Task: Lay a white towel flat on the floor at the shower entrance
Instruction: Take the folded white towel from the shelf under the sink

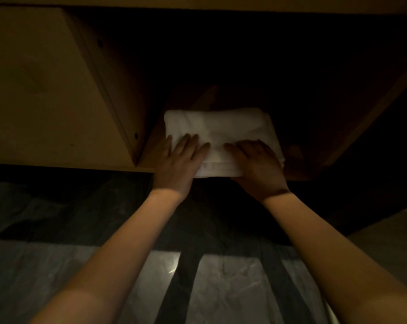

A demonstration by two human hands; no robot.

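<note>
The light is dim, and the deep part of the cabinet beyond both hands is black; we cannot see its back wall. A folded white towel point(221, 127) lies on the wooden shelf point(152, 148) directly under our fingers. Its far edge fades into shadow and its near corners are covered by our palms.

Our left hand point(176, 164) lies flat on the towel's near left part, with the fingers straight and spread. Our right hand point(256, 167) covers the near right corner with bent fingers, but shadow hides whether they grip or only rest there.

The towel's long axis runs from hand to hand, and a folded edge faces our wrists. A pale side panel point(46, 78) stands left of the left hand, and the dark veined floor point(233, 288) lies beneath our forearms.
</note>
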